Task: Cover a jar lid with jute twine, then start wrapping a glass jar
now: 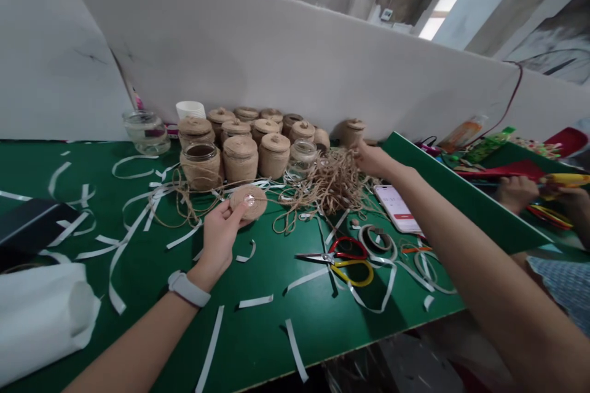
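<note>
My left hand [224, 230] holds a round disc wound with twine [256, 202], its thumb near a small clear piece at the centre. Loose twine trails from the disc toward a tangled pile of twine [338, 183]. My right hand [365, 156] is raised at the back of that pile, its fingers drawn together; what they hold is too small to make out. A lidded twine-wrapped jar [353, 131] stands just behind it. Scissors with red and yellow handles [343, 260] lie in front of the pile.
Several twine-wrapped jars [240, 159] and a bare glass jar [302, 159] stand by the back wall. A phone [397, 207], tape rolls [378, 241] and white strips lie about. Right of a green divider [470, 202] are another person's hands [519, 193].
</note>
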The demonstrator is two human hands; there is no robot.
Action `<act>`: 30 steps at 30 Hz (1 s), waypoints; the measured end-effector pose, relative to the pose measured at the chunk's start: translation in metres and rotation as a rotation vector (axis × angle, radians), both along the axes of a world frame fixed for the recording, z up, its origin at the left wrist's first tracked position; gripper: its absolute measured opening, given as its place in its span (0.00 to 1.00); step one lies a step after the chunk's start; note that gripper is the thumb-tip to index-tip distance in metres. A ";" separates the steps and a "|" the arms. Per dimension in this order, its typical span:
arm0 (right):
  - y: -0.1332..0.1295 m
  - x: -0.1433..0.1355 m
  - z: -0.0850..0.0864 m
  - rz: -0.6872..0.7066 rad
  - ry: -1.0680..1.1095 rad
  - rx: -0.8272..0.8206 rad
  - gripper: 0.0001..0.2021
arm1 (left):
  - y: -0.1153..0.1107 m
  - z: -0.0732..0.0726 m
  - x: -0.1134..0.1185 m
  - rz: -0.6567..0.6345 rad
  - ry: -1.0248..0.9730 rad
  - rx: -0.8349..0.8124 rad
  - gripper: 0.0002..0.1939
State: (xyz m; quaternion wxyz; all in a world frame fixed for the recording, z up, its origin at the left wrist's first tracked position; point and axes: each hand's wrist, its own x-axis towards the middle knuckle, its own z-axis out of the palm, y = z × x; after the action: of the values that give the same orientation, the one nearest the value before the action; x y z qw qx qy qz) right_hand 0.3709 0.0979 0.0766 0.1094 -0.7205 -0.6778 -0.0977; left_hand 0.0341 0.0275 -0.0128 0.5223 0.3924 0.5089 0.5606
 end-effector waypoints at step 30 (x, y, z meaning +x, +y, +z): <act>-0.079 -0.184 -0.097 0.562 0.858 0.277 0.09 | -0.004 0.000 0.005 -0.244 0.048 0.061 0.26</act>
State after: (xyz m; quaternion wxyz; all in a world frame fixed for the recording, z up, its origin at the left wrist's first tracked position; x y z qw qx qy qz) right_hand 0.1864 0.0186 -0.0206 0.4927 -0.4650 -0.7200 0.1504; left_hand 0.0395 0.0235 -0.0124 0.5622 0.4805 0.4523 0.4986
